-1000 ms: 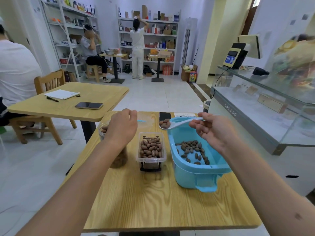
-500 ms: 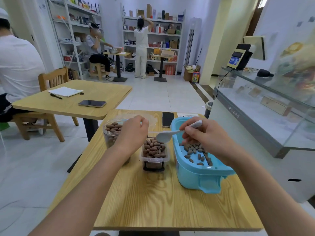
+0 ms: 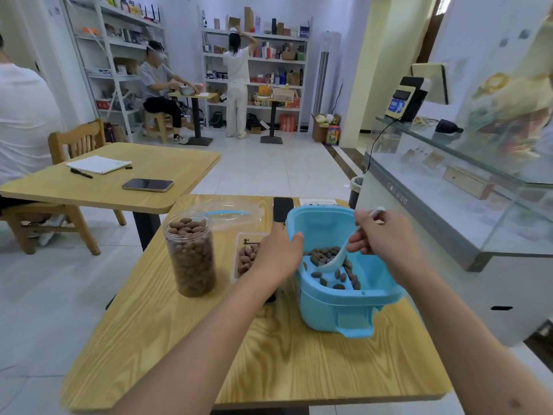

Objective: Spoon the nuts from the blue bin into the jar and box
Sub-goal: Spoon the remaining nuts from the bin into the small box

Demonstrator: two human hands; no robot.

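Head view shows right hand (image 3: 386, 238) pinching the white spoon (image 3: 335, 262) among loose, light, rolling nuts (image 3: 329, 253) in the blue bin (image 3: 338, 307); left hand (image 3: 276, 256) grips its rim; scoop level.

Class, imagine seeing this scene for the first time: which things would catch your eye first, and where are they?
The bright blue plastic bin at the table's right stands out, the right hand dipping a white spoon into its brown nuts. The left hand grips the bin's rim. Further left stands a tall clear jar, nearly full.
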